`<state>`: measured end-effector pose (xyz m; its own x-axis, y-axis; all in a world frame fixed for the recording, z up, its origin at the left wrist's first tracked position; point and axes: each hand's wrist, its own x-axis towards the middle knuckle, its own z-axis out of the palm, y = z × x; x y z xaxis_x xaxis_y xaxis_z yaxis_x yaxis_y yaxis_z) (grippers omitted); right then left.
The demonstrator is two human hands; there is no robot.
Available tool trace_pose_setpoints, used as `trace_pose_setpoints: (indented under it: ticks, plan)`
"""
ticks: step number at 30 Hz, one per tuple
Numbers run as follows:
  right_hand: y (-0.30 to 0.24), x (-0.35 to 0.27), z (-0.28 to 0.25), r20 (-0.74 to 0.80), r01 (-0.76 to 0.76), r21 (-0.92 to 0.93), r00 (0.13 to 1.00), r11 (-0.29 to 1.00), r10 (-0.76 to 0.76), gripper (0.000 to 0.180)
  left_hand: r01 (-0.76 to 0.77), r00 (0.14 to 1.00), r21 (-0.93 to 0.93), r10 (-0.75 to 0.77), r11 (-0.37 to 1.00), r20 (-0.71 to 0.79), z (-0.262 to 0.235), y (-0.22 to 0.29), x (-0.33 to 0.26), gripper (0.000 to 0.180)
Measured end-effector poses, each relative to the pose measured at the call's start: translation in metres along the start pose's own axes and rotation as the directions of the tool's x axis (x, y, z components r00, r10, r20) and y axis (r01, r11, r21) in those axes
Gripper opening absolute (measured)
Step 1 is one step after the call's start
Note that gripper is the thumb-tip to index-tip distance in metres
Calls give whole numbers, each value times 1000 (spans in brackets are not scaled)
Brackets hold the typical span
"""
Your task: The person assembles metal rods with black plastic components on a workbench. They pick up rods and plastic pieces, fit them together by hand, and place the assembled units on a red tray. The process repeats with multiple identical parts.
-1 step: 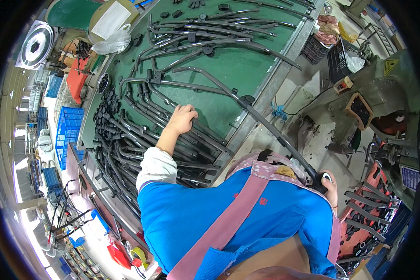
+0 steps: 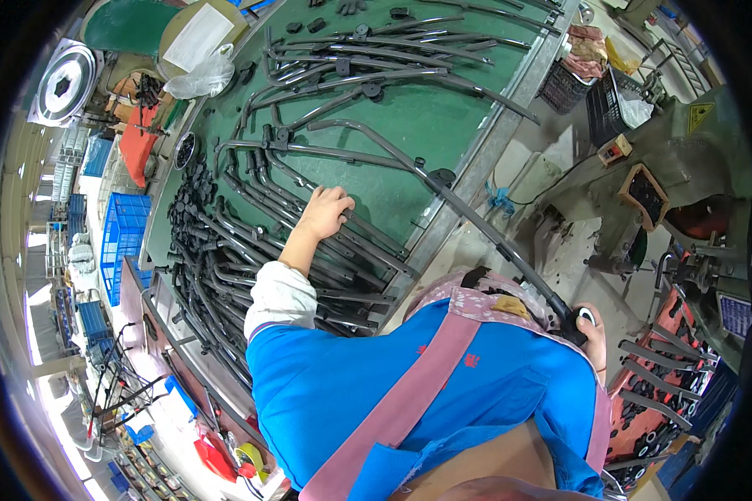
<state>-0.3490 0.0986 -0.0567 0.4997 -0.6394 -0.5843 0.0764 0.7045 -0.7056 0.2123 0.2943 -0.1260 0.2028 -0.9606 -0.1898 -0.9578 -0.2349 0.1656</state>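
A long dark metal tube with a bent far end slants from the green table down past the table's edge toward me. Its near end carries a thick black fitting, and my right hand is closed around it at my right side. Over the table, my left hand lies on a row of bent metal tubes, its fingers curled over one of them. The fingertips are partly hidden. A small black clamp sits beside the long tube.
More bent tubes lie at the table's far side, and small black plastic parts are heaped at its left. A green machine stands at the right, with black crates behind. Curved black pieces lie on a red surface at lower right.
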Motion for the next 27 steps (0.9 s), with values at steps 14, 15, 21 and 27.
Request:
trace_pose_setpoints:
  ticks: [14, 15, 21, 27]
  plan:
    - [-12, -4, 29, -108, 376, -73, 918, 924, -383, 45, -441, 619, -368, -20, 819, -785, -142, 68, 99, 35]
    - [-16, -3, 31, -117, 411, -75, 901, 908, -418, 46, -374, 788, -562, -67, 738, -612, -148, 76, 99, 36]
    - [-32, 17, 58, -131, 575, 78, 816, 814, -564, 41, -399, 914, -315, 348, 861, -208, -137, 178, 91, 24]
    - [-34, 24, 60, -138, 601, 152, 799, 785, -585, 43, -412, 892, -524, 448, 745, -64, -114, 215, 84, 22]
